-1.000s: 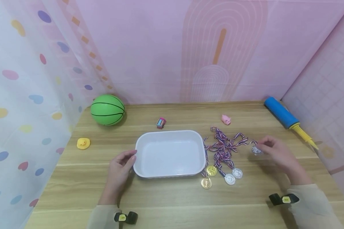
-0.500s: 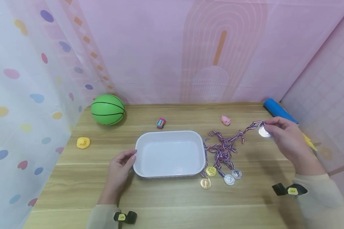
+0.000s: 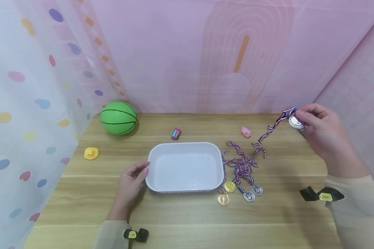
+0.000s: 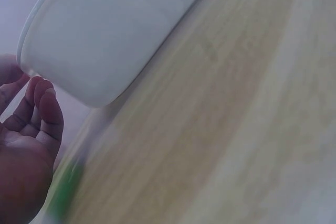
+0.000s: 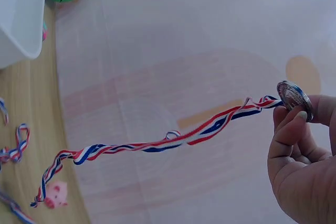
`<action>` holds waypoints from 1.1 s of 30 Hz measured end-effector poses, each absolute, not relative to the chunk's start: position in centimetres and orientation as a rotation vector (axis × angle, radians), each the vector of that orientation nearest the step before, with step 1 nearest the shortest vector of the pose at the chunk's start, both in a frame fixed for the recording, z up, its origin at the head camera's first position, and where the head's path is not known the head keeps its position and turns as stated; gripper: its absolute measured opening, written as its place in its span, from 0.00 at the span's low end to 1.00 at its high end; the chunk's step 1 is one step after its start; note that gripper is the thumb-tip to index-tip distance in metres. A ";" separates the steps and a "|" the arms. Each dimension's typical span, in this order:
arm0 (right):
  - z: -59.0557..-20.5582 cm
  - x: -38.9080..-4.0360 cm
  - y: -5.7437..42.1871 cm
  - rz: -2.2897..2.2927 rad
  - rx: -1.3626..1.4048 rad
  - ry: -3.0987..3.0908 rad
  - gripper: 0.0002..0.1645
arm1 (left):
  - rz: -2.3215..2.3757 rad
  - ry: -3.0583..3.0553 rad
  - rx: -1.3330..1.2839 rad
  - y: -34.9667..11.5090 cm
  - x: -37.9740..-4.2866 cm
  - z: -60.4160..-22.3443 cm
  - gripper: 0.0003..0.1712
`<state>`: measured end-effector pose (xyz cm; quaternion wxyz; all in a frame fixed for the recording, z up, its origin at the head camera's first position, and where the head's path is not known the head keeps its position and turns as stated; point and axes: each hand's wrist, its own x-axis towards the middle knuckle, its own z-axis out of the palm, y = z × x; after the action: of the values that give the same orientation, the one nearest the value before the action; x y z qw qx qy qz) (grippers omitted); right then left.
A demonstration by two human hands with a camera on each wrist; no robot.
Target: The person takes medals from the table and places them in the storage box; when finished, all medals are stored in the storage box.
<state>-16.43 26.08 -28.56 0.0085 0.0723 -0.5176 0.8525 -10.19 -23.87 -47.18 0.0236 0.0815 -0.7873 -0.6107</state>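
While pink backdrop (image 3: 162, 58) borders wood-grain table (image 3: 187, 221) | right fingers (image 3: 315, 108) pinch silver medal (image 3: 295, 121) | left fingers (image 3: 137, 167) hold tray (image 3: 187, 173)

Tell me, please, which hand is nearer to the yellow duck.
Left. The left hand, at the tray, is right of the duck; the right hand is much farther right.

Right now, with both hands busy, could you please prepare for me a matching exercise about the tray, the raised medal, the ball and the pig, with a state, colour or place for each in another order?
Things:
1. tray
2. raised medal
3. ball
4. pig

States, colours, places:
A. green with black lines
B. on the table, beyond the tangled ribbons
C. held at its edge by the left hand
D. pinched by the right hand

Right pairs: 1-C, 2-D, 3-A, 4-B
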 end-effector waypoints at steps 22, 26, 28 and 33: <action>-22.8 -17.0 15.1 2.621 0.572 -1.838 0.03 | -1.910 -2.390 0.229 -23.4 -10.4 -47.3 0.20; -23.3 -17.4 12.3 2.537 0.583 -2.015 0.04 | -1.913 -2.389 0.218 -23.4 -10.5 -47.3 0.20; -23.8 -17.7 10.9 2.498 0.603 -2.091 0.04 | -1.914 -2.388 0.214 -23.4 -10.5 -47.3 0.20; -25.5 -18.3 7.5 2.441 0.637 -2.190 0.06 | -1.905 -2.393 0.203 -23.4 -10.5 -47.5 0.20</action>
<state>-18.31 7.48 -25.50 -0.0993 0.1897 -0.6524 0.7270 -10.53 -23.36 -47.49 0.0380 0.0663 -0.7801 -0.6210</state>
